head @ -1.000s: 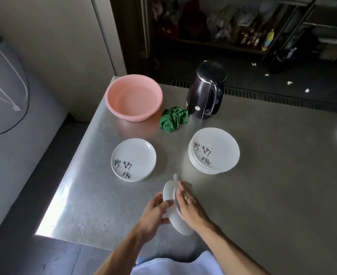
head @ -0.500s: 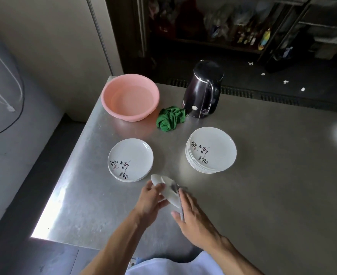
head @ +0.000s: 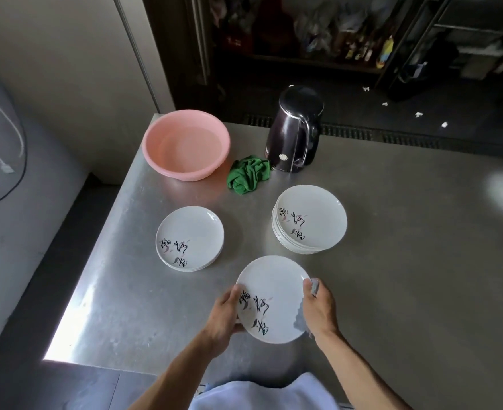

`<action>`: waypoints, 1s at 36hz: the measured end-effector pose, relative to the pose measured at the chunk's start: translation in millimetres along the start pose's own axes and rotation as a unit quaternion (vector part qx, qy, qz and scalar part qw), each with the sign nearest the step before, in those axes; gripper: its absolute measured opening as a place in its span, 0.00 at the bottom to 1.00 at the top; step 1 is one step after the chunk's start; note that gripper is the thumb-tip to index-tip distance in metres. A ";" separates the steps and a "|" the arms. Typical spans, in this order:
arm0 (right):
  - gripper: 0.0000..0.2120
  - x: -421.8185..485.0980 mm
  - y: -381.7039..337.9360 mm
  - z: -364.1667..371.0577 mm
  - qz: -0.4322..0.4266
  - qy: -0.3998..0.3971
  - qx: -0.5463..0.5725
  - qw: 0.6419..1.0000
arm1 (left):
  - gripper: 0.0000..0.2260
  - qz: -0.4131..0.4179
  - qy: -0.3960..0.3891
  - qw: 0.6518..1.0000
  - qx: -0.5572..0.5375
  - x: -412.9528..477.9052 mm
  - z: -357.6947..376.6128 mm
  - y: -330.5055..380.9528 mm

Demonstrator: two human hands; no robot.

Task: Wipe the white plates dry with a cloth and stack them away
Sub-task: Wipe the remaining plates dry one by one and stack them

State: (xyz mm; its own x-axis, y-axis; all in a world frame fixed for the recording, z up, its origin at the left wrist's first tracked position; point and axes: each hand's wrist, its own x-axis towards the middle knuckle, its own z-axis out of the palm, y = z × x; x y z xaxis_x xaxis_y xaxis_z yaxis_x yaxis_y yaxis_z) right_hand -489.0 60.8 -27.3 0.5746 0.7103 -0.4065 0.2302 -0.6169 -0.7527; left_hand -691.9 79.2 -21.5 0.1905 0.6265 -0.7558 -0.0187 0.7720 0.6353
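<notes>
Over the near part of the steel tabletop (head: pixel 407 261), one white plate (head: pixel 271 291) with black brush lettering is held face up. Its left rim is gripped by the left hand (head: pixel 223 318); its right rim is gripped by the right hand (head: pixel 318 309), with a grey cloth (head: pixel 314 287) pinched against it. Listed behind: low plate stack (head: pixel 189 238), taller plate stack (head: pixel 311 218), green rag (head: pixel 248 174), pink basin (head: pixel 186 145), dark kettle (head: pixel 296 128).

Left grip (head: pixel 223 316) and right grip (head: pixel 318 309) both curled, forearms converging.
</notes>
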 end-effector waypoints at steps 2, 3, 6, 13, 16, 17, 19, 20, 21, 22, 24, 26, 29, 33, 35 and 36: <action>0.11 -2.8 1.5 3.2 0.017 0.014 -0.004 1.000 | 0.17 0.004 0.014 1.000 0.004 -3.3 1.7 -2.2; 0.12 -6.3 1.0 5.2 0.017 0.019 -0.011 1.000 | 0.18 0.005 0.018 1.000 0.007 -4.6 1.7 -3.6; 0.19 -18.0 -1.9 15.7 -0.130 0.017 -0.105 0.986 | 0.19 0.005 0.028 0.999 0.017 -9.1 2.0 -6.2; 0.27 -44.7 -8.5 51.1 -0.292 -0.255 -0.316 0.866 | 0.22 0.017 0.036 0.999 0.010 -8.1 2.4 0.7; 0.27 -51.6 -8.2 43.9 -0.377 -0.354 -0.246 0.819 | 0.22 0.025 0.088 0.995 -0.027 -5.4 -10.2 10.2; 0.26 -50.0 -5.4 39.1 -0.410 -0.354 -0.256 0.801 | 0.21 0.030 0.105 0.993 -0.035 -5.0 -15.9 13.6; 0.27 -40.1 1.2 32.2 -0.452 -0.307 -0.321 0.774 | 0.21 0.047 0.117 0.991 -0.040 -6.7 -26.0 19.7; 0.27 -33.8 2.5 30.7 -0.435 -0.281 -0.362 0.775 | 0.21 0.059 0.113 0.991 -0.037 -9.1 -29.1 22.1; 0.29 -27.9 0.9 31.7 -0.395 -0.261 -0.395 0.787 | 0.21 0.070 0.109 0.991 -0.030 -12.0 -30.4 24.2; 0.30 -22.8 -3.7 35.1 -0.345 -0.250 -0.415 0.804 | 0.21 0.074 0.103 0.992 -0.020 -15.3 -30.1 25.4; 0.31 -17.7 -16.2 47.9 -0.285 -0.236 -0.422 0.827 | 0.22 0.070 0.092 0.993 -0.006 -20.5 -26.1 25.4; 0.31 -20.0 -27.1 59.7 -0.300 -0.225 -0.400 0.836 | 0.22 0.061 0.081 0.995 -0.012 -23.2 -21.4 24.6; 0.30 -32.0 -33.9 65.3 -0.398 -0.271 -0.344 0.806 | 0.22 0.066 0.069 0.995 -0.038 -22.4 -19.1 25.3; 0.26 -36.9 -35.0 52.8 -0.493 -0.280 -0.271 0.778 | 0.22 0.094 0.117 0.985 -0.083 -15.3 -27.3 33.7; 0.20 -30.5 -32.6 43.4 -0.527 -0.202 -0.250 0.787 | 0.20 0.117 0.154 0.974 -0.117 -11.5 -32.0 39.9; 0.19 -25.9 -29.6 39.7 -0.524 -0.169 -0.237 0.800 | 0.19 0.133 0.169 0.969 -0.125 -10.0 -33.1 43.7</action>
State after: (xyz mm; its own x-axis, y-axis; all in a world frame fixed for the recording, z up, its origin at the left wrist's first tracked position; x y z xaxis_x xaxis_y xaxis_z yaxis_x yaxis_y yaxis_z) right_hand -541.9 74.1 -15.1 -0.3564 0.9234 0.1424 0.7647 0.3759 -0.5234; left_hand -727.2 110.3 8.6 -0.1842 0.7734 -0.6066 -0.2687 0.5540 0.7880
